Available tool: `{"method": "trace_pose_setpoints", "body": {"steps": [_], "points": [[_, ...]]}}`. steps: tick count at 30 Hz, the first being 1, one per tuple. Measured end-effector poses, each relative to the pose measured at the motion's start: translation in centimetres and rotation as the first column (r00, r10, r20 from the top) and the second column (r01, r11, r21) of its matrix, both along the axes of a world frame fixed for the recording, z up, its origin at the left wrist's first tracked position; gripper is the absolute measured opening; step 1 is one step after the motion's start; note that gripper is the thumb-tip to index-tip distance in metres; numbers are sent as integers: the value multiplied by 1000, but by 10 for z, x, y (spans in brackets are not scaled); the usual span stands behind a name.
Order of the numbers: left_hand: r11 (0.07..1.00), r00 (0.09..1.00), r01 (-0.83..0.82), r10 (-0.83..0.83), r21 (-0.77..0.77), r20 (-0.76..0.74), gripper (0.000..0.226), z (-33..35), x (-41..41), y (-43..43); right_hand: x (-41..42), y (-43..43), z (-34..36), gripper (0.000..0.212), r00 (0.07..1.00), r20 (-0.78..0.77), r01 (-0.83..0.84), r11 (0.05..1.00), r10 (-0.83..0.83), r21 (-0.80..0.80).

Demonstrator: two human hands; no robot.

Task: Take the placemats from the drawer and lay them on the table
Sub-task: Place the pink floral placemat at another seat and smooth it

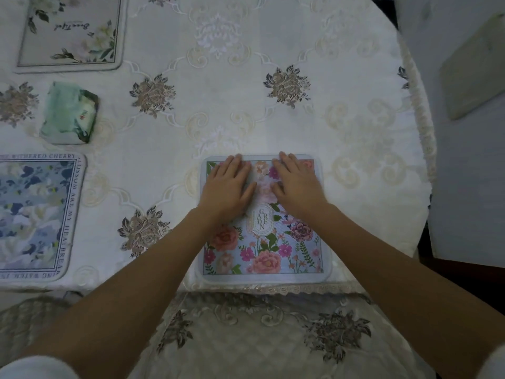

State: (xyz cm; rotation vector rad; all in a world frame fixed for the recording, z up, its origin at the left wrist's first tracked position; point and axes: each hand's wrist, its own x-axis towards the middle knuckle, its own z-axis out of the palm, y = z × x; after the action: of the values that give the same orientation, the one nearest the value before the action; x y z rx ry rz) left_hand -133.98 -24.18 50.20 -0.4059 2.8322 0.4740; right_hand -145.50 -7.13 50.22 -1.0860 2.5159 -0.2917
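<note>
Currently | pink-floral rounded-rect. placemat [262, 253] laid on embroidered white tablecloth [218, 105] | L hand [228, 187], R hand [297, 184] pressed flat, fingers straight | judged light, thin, bendy; best lifted by edges.

Cloth-covered table [355, 77], pink floral placemat [267, 255], blue placemat [35, 214], pale placemat [71, 31], green packet [68, 113]
</note>
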Motion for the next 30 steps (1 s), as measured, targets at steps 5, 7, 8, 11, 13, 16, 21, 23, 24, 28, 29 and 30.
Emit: {"method": "trace_pose_setpoints", "body": {"steps": [5, 7, 8, 11, 13, 16, 21, 23, 24, 28, 29, 30], "points": [[990, 990, -139, 139, 13, 24, 69, 7, 49, -31, -1, 51, 8, 53, 994, -17, 109, 994, -109, -28], [989, 989, -143, 141, 43, 40, 72, 9, 77, -30, 13, 72, 8, 59, 995, 2, 101, 994, -101, 31], [991, 991, -129, 127, 44, 51, 75, 9, 90, -25, 22, 81, 7, 62, 996, 11, 88, 995, -89, 56], [994, 992, -94, 90, 46, 87, 83, 14, 122, -8, 52, 105, 9, 65, 996, 53, 61, 994, -66, 89], [995, 992, -77, 70, 70, 101, 84, 17, 142, 5, 76, 122, 13, 67, 995, 78, 51, 993, -59, 109], [989, 988, -78, 60, 125, 144, 82, 22, 170, 25, 112, 148, 18, 70, 992, 117, 24, 990, -40, 136], [973, 972, -124, 80, 194, 220, 82, 32, 210, 46, 154, 184, 28, 70, 976, 207, 37, 989, -67, 143], [969, 966, -140, 89, 202, 243, 83, 36, 219, 55, 163, 190, 29, 71, 973, 225, 28, 991, -57, 134], [968, 962, -152, 99, 202, 254, 83, 37, 222, 60, 165, 191, 29, 71, 971, 229, 35, 992, -63, 124], [977, 959, -144, 97, 159, 268, 75, 37, 224, 67, 164, 187, 34, 67, 967, 232, 87, 991, -110, 106], [978, 960, -142, 98, 155, 263, 75, 37, 225, 67, 165, 187, 35, 67, 971, 218, 79, 990, -102, 114], [977, 961, -142, 99, 157, 257, 76, 38, 228, 67, 167, 187, 36, 65, 976, 200, 64, 990, -88, 124]]}}
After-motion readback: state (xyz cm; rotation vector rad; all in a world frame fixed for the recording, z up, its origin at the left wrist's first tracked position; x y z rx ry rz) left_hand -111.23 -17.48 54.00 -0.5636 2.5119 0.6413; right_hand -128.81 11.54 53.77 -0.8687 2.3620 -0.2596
